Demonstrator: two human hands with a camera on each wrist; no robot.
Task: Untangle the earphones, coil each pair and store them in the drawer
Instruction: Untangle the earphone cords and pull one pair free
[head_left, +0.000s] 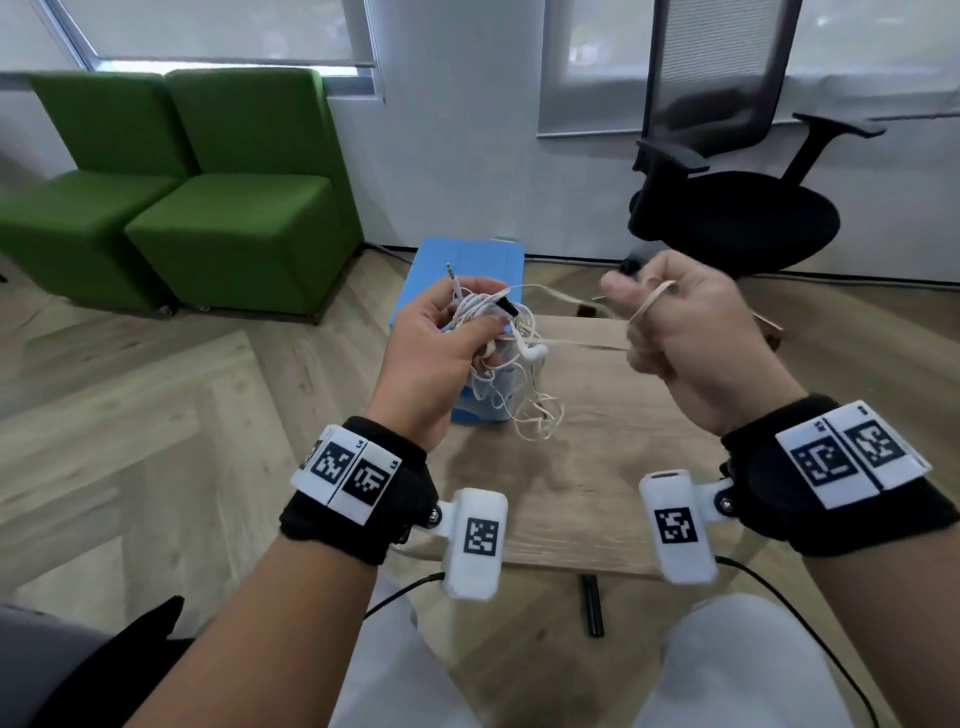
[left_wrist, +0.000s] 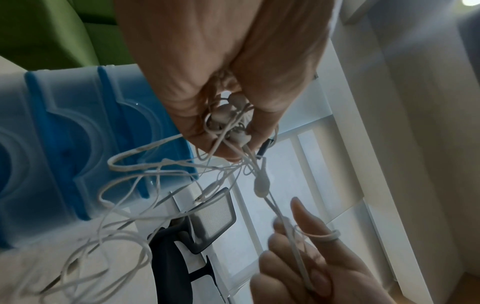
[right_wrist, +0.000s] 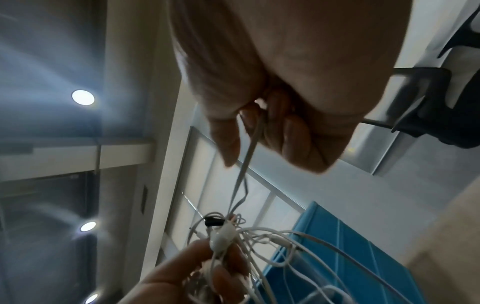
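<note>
White earphones (head_left: 511, 332) hung in a tangled bunch above the wooden table's (head_left: 597, 467) far left corner, clutched in the left hand (head_left: 447, 332). The right hand (head_left: 670, 322) pinched one strand (head_left: 582, 344) with curled fingers, drawn sideways. The blue drawer unit (head_left: 467, 265) stood beyond.

green seats (head_left: 171, 187), black office chair (head_left: 737, 208), wooden floor (head_left: 130, 405)
</note>
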